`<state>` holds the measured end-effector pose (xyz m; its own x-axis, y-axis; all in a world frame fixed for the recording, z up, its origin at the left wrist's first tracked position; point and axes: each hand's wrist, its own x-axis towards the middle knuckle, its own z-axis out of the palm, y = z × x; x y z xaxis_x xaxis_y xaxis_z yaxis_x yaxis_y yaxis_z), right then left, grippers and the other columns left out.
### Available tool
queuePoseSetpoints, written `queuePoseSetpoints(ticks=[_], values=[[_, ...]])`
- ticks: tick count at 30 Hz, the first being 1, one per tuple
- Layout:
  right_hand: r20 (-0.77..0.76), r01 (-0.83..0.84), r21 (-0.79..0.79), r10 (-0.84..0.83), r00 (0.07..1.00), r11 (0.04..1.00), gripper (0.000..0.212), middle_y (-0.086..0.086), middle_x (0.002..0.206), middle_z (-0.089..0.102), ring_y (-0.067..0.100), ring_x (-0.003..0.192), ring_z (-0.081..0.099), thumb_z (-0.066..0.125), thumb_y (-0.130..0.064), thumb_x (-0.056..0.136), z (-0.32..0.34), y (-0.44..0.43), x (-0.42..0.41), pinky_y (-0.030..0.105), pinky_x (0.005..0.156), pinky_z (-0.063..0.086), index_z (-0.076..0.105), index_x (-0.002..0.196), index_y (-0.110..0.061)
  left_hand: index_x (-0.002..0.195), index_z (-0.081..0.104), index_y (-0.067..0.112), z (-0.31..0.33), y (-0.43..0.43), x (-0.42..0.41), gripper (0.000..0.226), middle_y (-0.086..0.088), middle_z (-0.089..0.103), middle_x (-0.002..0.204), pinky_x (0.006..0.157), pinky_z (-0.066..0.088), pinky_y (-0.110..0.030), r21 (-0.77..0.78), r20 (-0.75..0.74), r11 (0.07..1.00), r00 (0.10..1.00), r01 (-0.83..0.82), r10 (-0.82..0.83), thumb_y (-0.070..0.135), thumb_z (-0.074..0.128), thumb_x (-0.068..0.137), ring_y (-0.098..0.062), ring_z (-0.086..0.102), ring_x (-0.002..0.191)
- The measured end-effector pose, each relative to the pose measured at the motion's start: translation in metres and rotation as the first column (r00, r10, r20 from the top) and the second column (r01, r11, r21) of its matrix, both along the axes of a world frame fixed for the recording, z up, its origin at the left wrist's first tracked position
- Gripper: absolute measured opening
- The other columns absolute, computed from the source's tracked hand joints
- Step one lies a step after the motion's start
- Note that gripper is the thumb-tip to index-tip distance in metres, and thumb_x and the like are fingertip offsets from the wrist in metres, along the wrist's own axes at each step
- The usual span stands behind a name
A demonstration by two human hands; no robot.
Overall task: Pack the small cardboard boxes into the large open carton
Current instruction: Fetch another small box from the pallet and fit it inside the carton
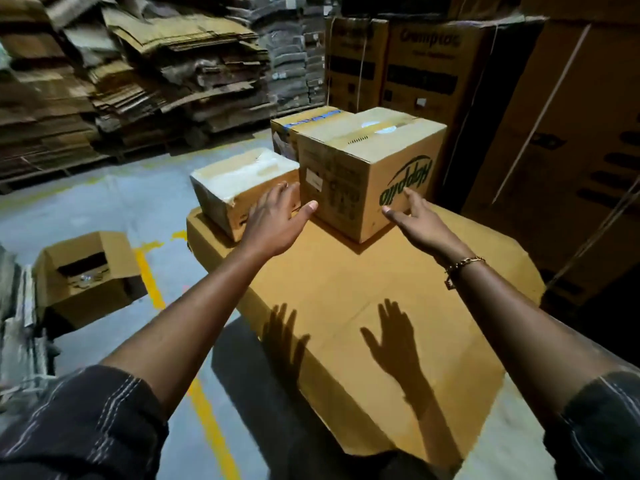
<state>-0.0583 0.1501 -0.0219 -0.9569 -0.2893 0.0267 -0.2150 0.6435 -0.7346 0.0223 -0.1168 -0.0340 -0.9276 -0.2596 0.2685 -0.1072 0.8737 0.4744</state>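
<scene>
A taped brown box with green lettering stands on a large flat carton that serves as a surface. My left hand reaches toward its left face with straight fingers, thumb near the lower corner. My right hand lies with straight fingers against the lettered right face. A lower box wrapped in clear tape sits to the left, partly behind my left hand. Another box with blue tape stands behind. An open carton rests on the floor at the left.
Stacks of flattened cardboard fill the back left. Tall strapped cartons wall off the right side and back. A yellow line runs along the grey floor between the open carton and the flat carton.
</scene>
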Motion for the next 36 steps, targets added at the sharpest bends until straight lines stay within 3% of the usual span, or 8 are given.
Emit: queuePoseSetpoints(ticks=[9,13,15,19,22,26,32,36], values=[[0.154,0.242,-0.158,-0.219,0.964,0.957,0.078,0.008,0.17,0.02,0.029,0.152,0.026,0.053,-0.052,0.101,-0.011,-0.063,-0.095,0.041,0.117,0.028,0.017,0.163,-0.022,0.155,0.037,0.023,-0.006,-0.077,-0.174,0.064,-0.01,0.03,0.164,0.118,0.026,-0.051,0.144,0.006,0.974,0.984,0.173,-0.176,0.059,0.04,0.102,-0.031,0.026,0.15],[0.239,0.384,-0.213,-0.334,0.912,0.898,0.081,0.001,0.15,0.047,0.021,0.129,0.051,0.055,-0.054,0.1,-0.015,-0.096,-0.134,0.033,0.102,0.043,0.017,0.163,-0.022,0.155,0.037,0.022,-0.011,-0.109,-0.258,0.069,-0.01,0.03,0.164,0.118,0.028,-0.055,0.164,0.059,0.951,0.96,0.261,-0.274,0.064,0.04,0.1,-0.032,0.027,0.15],[0.28,0.437,-0.253,-0.368,0.887,0.863,0.082,0.007,0.161,0.036,0.027,0.141,0.042,0.057,-0.056,0.098,-0.016,-0.108,-0.152,0.044,0.113,0.04,0.018,0.163,-0.025,0.156,0.036,0.023,-0.01,-0.122,-0.289,0.069,-0.009,0.027,0.165,0.119,0.027,-0.055,0.185,0.073,0.942,0.952,0.281,-0.299,0.063,0.041,0.1,-0.032,0.025,0.151],[0.346,0.543,-0.277,-0.445,0.826,0.793,0.079,0.005,0.164,0.033,0.028,0.143,0.04,0.056,-0.055,0.098,-0.013,-0.125,-0.179,0.047,0.112,0.04,0.02,0.162,-0.025,0.159,0.027,0.025,-0.002,-0.141,-0.344,0.071,-0.007,0.015,0.169,0.123,0.019,-0.056,0.249,0.114,0.947,0.965,0.205,-0.238,0.06,0.044,0.1,-0.034,0.015,0.154],[0.388,0.595,-0.301,-0.474,0.79,0.745,0.068,0.002,0.154,0.042,0.024,0.134,0.046,0.051,-0.049,0.103,-0.012,-0.138,-0.193,0.039,0.097,0.044,0.024,0.159,-0.022,0.16,0.026,0.019,-0.002,-0.152,-0.38,0.076,-0.01,0.023,0.167,0.121,0.026,-0.051,0.452,0.159,0.882,0.961,0.134,-0.227,0.056,0.051,0.098,-0.035,0.024,0.152],[0.408,0.623,-0.317,-0.489,0.77,0.715,0.048,-0.004,0.132,0.056,0.009,0.106,0.054,0.048,-0.045,0.105,-0.016,-0.147,-0.203,0.035,0.08,0.042,0.043,0.146,-0.02,0.161,0.022,0.018,-0.008,-0.154,-0.394,0.082,-0.01,0.025,0.167,0.12,0.029,-0.047,0.646,0.194,0.75,0.922,0.137,-0.336,0.052,0.059,0.096,-0.033,0.028,0.15],[0.36,0.659,-0.317,-0.556,0.749,0.682,0.053,-0.003,0.128,0.062,0.004,0.097,0.059,0.052,-0.051,0.101,-0.018,-0.142,-0.193,0.025,0.065,0.045,0.047,0.142,-0.018,0.147,0.042,0.022,-0.008,-0.152,-0.377,0.069,-0.008,0.051,0.148,0.108,0.044,-0.051,0.637,0.16,0.747,0.915,0.19,-0.37,0.059,0.058,0.092,-0.029,0.051,0.13],[0.337,0.692,-0.303,-0.606,0.721,0.655,0.054,-0.006,0.127,0.064,0.003,0.1,0.06,0.053,-0.055,0.1,-0.02,-0.122,-0.157,0.028,0.068,0.046,0.048,0.14,-0.02,0.137,0.05,0.022,-0.009,-0.138,-0.337,0.052,-0.002,0.061,0.13,0.097,0.05,-0.045,0.604,0.113,0.749,0.9,0.274,-0.42,0.055,0.054,0.097,-0.022,0.059,0.115]])
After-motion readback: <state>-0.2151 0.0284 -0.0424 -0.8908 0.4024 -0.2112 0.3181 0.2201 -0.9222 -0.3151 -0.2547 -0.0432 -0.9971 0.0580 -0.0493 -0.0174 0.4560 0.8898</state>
